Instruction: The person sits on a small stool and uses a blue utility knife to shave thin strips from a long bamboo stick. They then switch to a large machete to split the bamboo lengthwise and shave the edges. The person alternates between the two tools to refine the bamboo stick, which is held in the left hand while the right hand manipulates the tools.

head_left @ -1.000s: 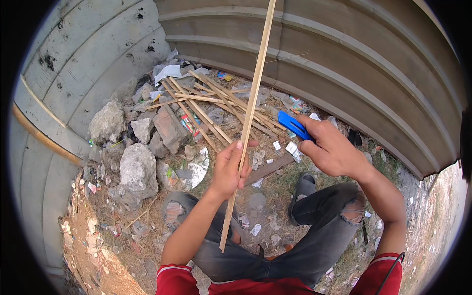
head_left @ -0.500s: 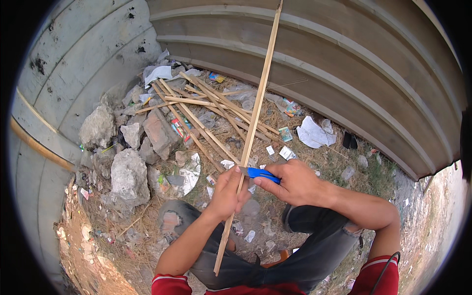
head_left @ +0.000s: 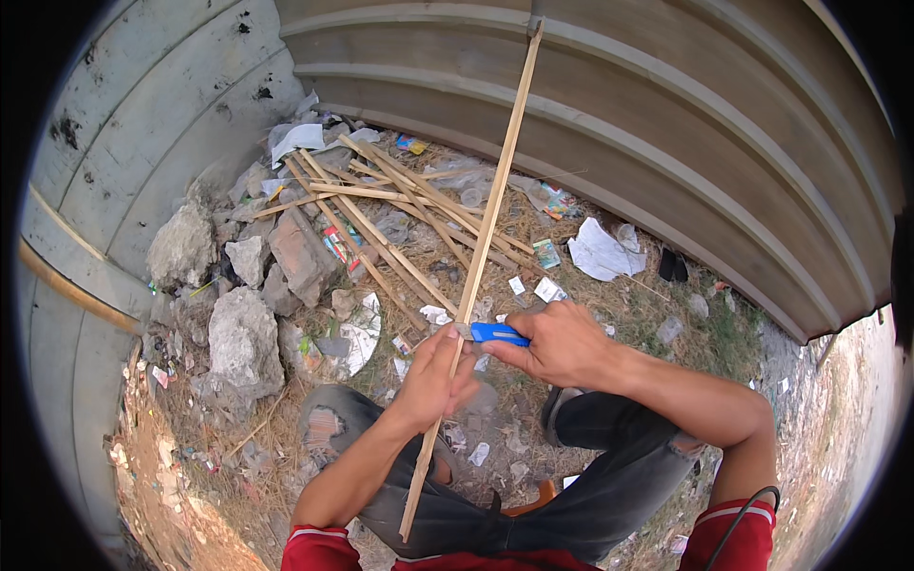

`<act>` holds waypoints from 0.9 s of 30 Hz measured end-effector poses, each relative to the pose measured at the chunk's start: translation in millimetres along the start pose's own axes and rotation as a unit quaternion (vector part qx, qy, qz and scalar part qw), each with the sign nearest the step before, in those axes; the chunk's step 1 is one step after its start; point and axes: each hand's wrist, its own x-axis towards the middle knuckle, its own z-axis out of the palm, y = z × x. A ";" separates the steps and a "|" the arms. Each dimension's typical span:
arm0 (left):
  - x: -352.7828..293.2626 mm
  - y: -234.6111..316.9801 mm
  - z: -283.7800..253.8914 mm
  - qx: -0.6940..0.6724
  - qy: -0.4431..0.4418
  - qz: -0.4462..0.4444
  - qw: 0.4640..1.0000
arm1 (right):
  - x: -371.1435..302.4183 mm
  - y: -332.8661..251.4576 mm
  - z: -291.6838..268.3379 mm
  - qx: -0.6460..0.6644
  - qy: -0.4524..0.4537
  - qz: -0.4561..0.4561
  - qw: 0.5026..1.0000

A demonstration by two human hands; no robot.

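Note:
My left hand [head_left: 433, 381] is closed round a long, thin wooden strip [head_left: 501, 176], which runs from above my lap up toward the metal wall. In my right hand [head_left: 562, 343] is a blue utility knife [head_left: 497, 332]. Its blade rests against the strip just above my left thumb. Below my left hand, the lower end of the strip hangs over my left leg and looks rough and pale.
Beyond my hands, several wooden strips [head_left: 419, 202] lie in a crossed pile on dry grass and litter. Rubble stones [head_left: 246, 343] are heaped on the left. A ribbed metal wall [head_left: 657, 105] and a grey panel wall [head_left: 157, 124] meet behind.
The strip has come slightly down toward me, so its upper tip now shows. My right hand and the knife have shifted a little to the left.

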 end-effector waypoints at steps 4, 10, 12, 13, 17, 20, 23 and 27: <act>-3.5 -5.4 1.0 0.018 -0.027 -0.014 0.999 | 6.1 20.5 1.3 0.002 0.100 0.033 0.994; -37.6 -23.5 11.4 0.089 -0.145 -0.093 0.981 | -5.0 162.3 -85.5 -0.008 0.311 0.298 0.903; -36.9 -27.7 4.9 0.100 -0.152 -0.108 0.977 | -14.2 185.2 -90.2 -0.019 0.342 0.317 0.884; -39.8 -31.0 2.4 0.109 -0.155 -0.111 0.976 | -15.4 202.4 -96.4 -0.055 0.352 0.333 0.873; -65.3 -37.5 -14.1 0.142 -0.202 -0.137 0.959 | -59.0 303.9 -163.5 -0.102 0.454 0.402 0.788; -74.6 -35.4 -28.7 0.114 -0.205 -0.122 0.964 | -77.8 331.2 -185.3 -0.101 0.487 0.392 0.774; -68.4 -31.4 -36.0 0.099 -0.143 -0.085 0.981 | -72.6 309.9 -187.4 0.021 0.490 0.349 0.798; -64.8 -29.6 -39.9 0.163 -0.057 -0.023 0.985 | -43.9 164.2 -131.9 0.376 0.402 0.241 0.799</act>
